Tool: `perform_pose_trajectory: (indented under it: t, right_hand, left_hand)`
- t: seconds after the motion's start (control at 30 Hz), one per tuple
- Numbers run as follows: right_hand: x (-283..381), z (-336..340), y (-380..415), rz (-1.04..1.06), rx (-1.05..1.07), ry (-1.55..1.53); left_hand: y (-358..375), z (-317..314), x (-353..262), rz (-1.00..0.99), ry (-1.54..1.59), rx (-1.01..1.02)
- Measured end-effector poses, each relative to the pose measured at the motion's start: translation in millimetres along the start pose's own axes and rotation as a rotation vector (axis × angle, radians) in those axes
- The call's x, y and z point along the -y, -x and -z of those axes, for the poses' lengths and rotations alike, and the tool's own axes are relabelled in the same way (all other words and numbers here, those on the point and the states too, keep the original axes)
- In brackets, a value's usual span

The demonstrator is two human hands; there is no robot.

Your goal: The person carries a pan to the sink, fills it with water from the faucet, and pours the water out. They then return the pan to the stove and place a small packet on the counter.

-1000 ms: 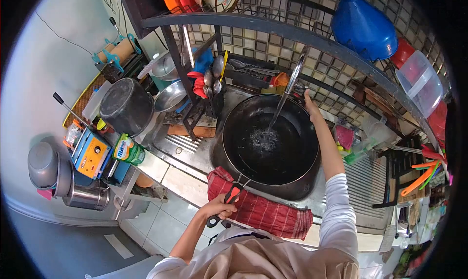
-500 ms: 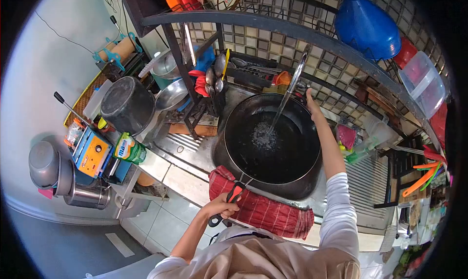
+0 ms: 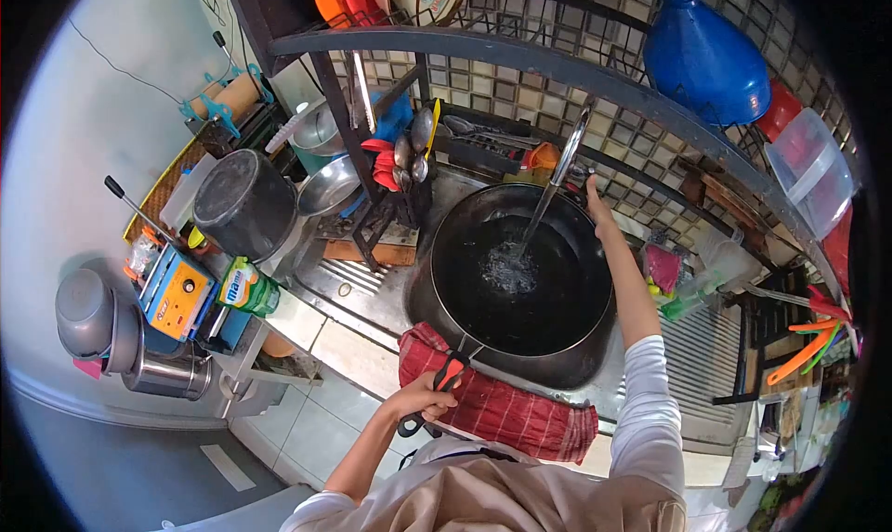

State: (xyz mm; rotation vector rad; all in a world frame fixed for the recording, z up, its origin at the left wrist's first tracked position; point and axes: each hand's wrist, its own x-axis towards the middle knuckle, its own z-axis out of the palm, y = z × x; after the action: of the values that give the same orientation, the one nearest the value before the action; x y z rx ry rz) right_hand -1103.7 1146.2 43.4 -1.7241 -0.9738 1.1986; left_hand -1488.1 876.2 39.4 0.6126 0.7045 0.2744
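A large black wok (image 3: 483, 309) rests over the sink, with water pooled in its bottom. My left hand (image 3: 426, 397) is closed around its red and black handle (image 3: 452, 369), near the front edge. Above the wok curves a metal tap (image 3: 569, 151), and its stream lands in the pan. At the tap's handle (image 3: 578, 171), beyond the wok's far right rim, my right hand (image 3: 596, 205) reaches in with its thumb upright; its other fingers are mostly hidden. A red checked cloth (image 3: 530, 416) lies along the counter edge under the wok handle.
A black rack (image 3: 502, 41) spans overhead, carrying bowls and a blue funnel (image 3: 711, 63). Spoons (image 3: 420, 128) stand in a holder left of the sink (image 3: 581, 369). A dark pot (image 3: 243, 205) and a green pouch (image 3: 249, 287) sit further left. A ridged drainboard (image 3: 688, 346) lies right.
Water in the wok has spread a little wider under the running stream. Both hands keep nearly the same places; the whole view has shifted slightly.
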Motion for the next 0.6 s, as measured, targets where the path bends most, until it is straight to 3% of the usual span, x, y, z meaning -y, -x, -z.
perform_pose_trajectory:
  t: [0.07,0.17,0.6]
  right_hand:
    - [3.8,-3.6,7.4,0.009,-0.080,0.017]
    - [-4.3,3.9,-6.7,-0.026,0.022,0.050]
    - [-8.9,5.5,-30.1,0.022,-0.060,0.066]
  left_hand:
    - [0.0,0.0,-1.2,-0.001,-0.001,0.005]
    - [1.0,-4.4,-4.6,-0.002,-0.013,-0.006]
    - [-4.1,-6.5,-4.4,-0.010,-0.005,0.011]
